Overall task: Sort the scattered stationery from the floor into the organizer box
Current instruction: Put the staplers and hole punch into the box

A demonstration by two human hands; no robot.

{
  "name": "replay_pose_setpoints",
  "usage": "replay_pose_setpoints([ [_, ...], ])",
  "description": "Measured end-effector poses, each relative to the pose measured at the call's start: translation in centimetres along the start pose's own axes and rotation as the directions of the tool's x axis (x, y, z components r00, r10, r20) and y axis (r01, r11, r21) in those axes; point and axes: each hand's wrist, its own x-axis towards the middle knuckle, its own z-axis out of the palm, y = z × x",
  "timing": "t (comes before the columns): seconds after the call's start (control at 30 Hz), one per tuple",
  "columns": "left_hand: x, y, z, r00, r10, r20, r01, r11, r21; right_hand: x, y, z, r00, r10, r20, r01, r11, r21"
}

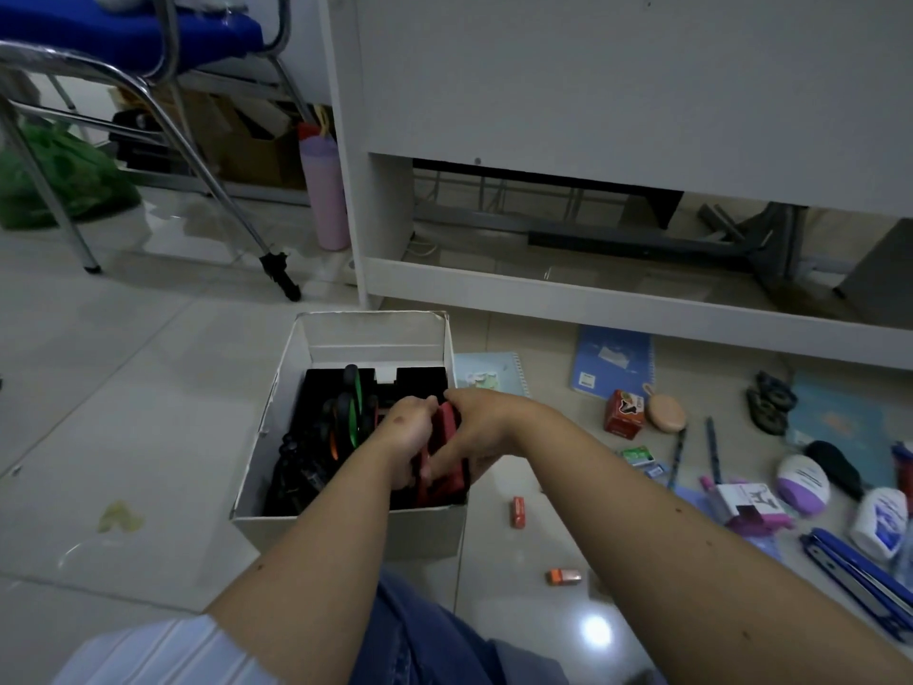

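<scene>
A white organizer box (276, 402) stands on the tiled floor in front of me. Inside it are black compartments and scissors with green and orange handles (352, 412). Both hands reach into the right side of the box. My left hand (407, 430) and my right hand (481, 427) together grip a red flat object (447, 425), held upright against the box's right wall. Its lower part is hidden by my fingers. Stationery lies scattered on the floor to the right: a red small box (623, 414), a blue stapler (859, 580), pens (677, 459) and two small erasers (518, 511).
Two blue notebooks (612, 360) lie near the white desk (593, 116) behind the box. A chrome chair with a blue seat (128, 37) stands at the left. A pink bottle (323, 195) stands by the desk leg. White and purple bottles (879, 529) sit far right.
</scene>
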Motion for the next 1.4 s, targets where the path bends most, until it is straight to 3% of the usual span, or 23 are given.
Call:
replay_pose_setpoints([
  [0.1, -0.2, -0.2, 0.5, 1.000, 0.008, 0.004, -0.008, 1.000, 0.028, 0.2, 0.0, -0.1, 0.999, 0.031, -0.029, -0.034, 0.990, -0.134],
  [0.43, 0.6, -1.0, 0.3, 0.999, 0.031, -0.010, -0.030, 0.996, 0.087, 2.5, 0.6, 0.4, 0.996, 0.029, -0.085, -0.046, 0.978, -0.205],
  [0.63, 0.7, -1.2, 0.7, 0.992, 0.119, -0.039, -0.115, 0.988, 0.099, 2.5, 1.2, 0.7, 0.990, -0.028, -0.140, -0.016, 0.953, -0.304],
  [0.8, 0.4, -1.2, 0.5, 0.998, 0.054, -0.027, -0.053, 0.997, 0.064, 2.1, 1.3, 0.9, 0.991, -0.014, -0.130, -0.033, 0.933, -0.358],
  [1.0, 0.4, -1.2, 0.0, 0.999, -0.037, -0.007, 0.038, 0.997, 0.068, 1.4, 1.6, 1.3, 0.994, -0.021, -0.103, -0.011, 0.952, -0.304],
  [1.1, 0.7, -1.2, 0.1, 0.999, 0.004, -0.042, -0.001, 0.999, 0.054, 1.5, 2.1, 1.2, 0.980, -0.051, -0.192, 0.006, 0.975, -0.224],
  [1.23, 0.5, -0.5, 0.6, 0.977, 0.118, -0.180, -0.122, 0.992, -0.012, 2.1, 2.3, 1.1, 0.922, -0.136, -0.362, 0.138, 0.990, -0.020],
  [1.4, -0.2, -0.4, 1.1, 0.956, 0.131, -0.263, -0.145, 0.989, -0.037, 1.3, 2.3, 1.6, 0.947, -0.193, -0.256, 0.184, 0.981, -0.060],
])
